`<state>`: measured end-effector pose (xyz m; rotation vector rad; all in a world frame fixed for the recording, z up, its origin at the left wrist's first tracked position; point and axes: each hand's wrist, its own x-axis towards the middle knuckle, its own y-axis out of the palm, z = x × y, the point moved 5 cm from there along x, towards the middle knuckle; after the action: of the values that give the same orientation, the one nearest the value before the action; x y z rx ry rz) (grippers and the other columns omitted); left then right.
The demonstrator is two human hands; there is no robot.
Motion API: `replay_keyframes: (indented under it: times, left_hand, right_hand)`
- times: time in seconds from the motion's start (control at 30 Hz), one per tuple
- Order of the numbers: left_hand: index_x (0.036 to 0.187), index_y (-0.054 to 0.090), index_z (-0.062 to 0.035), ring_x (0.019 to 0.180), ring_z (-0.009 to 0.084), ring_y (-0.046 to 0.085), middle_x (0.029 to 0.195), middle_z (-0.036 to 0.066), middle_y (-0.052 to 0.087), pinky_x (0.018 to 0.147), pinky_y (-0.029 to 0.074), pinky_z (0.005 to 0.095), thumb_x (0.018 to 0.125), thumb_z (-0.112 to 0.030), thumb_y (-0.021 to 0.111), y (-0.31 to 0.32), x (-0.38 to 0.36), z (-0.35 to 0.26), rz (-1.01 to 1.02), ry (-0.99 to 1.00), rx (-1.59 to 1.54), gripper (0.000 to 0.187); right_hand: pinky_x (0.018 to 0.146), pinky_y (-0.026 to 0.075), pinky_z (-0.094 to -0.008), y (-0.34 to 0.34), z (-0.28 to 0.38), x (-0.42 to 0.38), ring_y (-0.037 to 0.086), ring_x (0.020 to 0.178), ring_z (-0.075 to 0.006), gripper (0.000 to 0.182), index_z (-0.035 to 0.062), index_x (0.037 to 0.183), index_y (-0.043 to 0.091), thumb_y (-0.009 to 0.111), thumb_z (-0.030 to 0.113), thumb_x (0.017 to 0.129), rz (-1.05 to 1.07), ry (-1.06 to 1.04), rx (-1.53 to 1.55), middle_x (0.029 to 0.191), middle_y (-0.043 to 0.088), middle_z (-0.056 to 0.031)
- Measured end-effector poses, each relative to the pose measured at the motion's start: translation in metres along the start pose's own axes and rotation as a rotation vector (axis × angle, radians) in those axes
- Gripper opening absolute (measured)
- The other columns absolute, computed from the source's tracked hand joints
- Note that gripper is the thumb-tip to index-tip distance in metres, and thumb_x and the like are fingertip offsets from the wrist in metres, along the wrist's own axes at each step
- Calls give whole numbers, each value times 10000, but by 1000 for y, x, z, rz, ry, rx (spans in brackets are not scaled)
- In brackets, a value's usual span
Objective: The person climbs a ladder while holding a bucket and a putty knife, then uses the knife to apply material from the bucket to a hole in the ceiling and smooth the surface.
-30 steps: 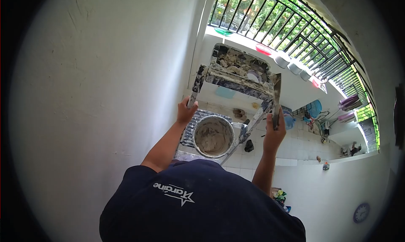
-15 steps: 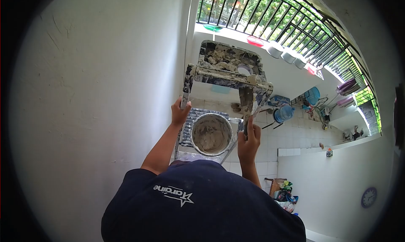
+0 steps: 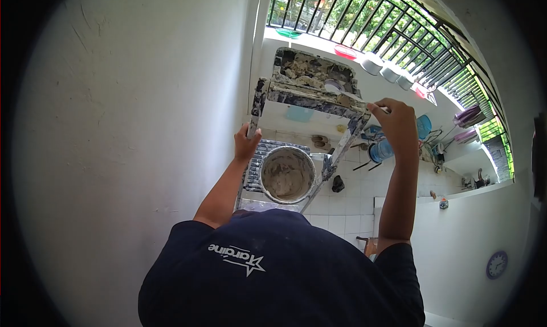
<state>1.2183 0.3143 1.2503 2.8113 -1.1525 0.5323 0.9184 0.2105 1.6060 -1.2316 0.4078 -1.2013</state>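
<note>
My left hand [image 3: 246, 143] is closed around the left rail of a plaster-smeared stepladder [image 3: 316, 99]. At the ladder's top right corner, my right hand [image 3: 394, 119] has its thumb and fingers pinched together. A small pale piece shows between them, too indistinct to name. A bucket [image 3: 288, 175] with pale wet filler inside stands on a ribbed step below, between my arms. Beyond the top bar, the ladder's tray [image 3: 313, 70] is caked with dried filler and carries a round whitish item [image 3: 333, 86].
A white wall [image 3: 142, 127] runs close along the left. Black railings [image 3: 353, 13] rise behind a ledge holding a red basin [image 3: 345, 52] and several pots [image 3: 371, 63]. Below are a tiled floor [image 3: 342, 213], a blue water bottle [image 3: 380, 151] and shoes [image 3: 320, 141]. A clock [image 3: 497, 265] hangs at right.
My right hand has moved up and right from beside the bucket to the ladder's top corner. The flat, smeared, putty-knife-like tool beside it no longer shows there. My left hand stays on the rail.
</note>
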Motion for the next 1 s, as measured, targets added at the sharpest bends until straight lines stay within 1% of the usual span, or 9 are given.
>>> replay_keyframes:
  times: [0.13,0.23,0.33,0.43,0.53,0.67,0.83,0.93,1.0]
  left_hand:
    - [835,583,-2,579,192,591,644,115,606,573,479,369,875,-231,686,0,1,1,-4,5,29,255]
    - [832,583,-2,572,207,593,635,118,598,574,480,374,872,-232,688,-1,1,0,-13,28,24,256]
    - [827,583,-3,570,204,592,627,117,590,573,479,373,872,-230,689,0,1,1,-14,34,12,255]
    - [822,581,-4,571,194,592,628,117,593,573,478,370,871,-223,689,0,0,1,3,1,17,249]
    - [818,576,-4,570,182,587,625,114,594,569,475,367,871,-216,687,-2,1,-5,7,-6,17,245]
    - [815,572,-3,568,172,576,623,104,594,566,472,364,873,-218,684,-1,0,-6,18,-9,17,249]
    - [812,571,-2,572,150,555,626,95,596,563,466,356,874,-210,682,-1,0,-6,12,5,14,244]
    - [810,570,0,580,132,540,624,89,593,562,462,353,877,-204,680,-1,0,-7,8,2,-4,241]
    - [811,571,0,585,123,533,623,84,590,560,461,351,878,-202,679,0,1,-5,15,-11,-9,239]
  right_hand:
    - [707,550,-401,-12,26,3,711,691,-335,304,-2,883,765,731,299,861,91,-85,-191,719,705,-186]
    - [710,551,-414,-14,34,-1,713,702,-342,287,5,876,770,726,288,864,85,-107,-203,743,713,-184]
    - [703,568,-431,-10,40,-13,718,716,-352,279,0,871,739,707,277,887,109,-88,-265,755,711,-192]
    - [674,587,-434,14,44,-39,722,720,-363,238,10,887,685,662,242,935,46,-106,-427,743,699,-188]
    - [630,591,-431,36,48,-67,718,699,-366,203,25,902,631,612,212,980,12,-132,-472,749,679,-174]
    - [604,575,-428,52,34,-86,710,688,-347,194,16,991,659,596,199,998,-48,-128,-397,786,664,-165]
    - [607,556,-428,61,13,-108,706,717,-341,257,5,1141,671,618,207,992,-103,-62,-232,827,672,-173]
    - [628,549,-436,60,-1,-115,706,746,-343,274,9,1164,670,641,212,983,-186,-65,-65,864,687,-169]
    - [658,553,-428,58,-3,-123,712,774,-334,267,11,1161,674,663,197,969,-205,-47,-47,892,696,-171]
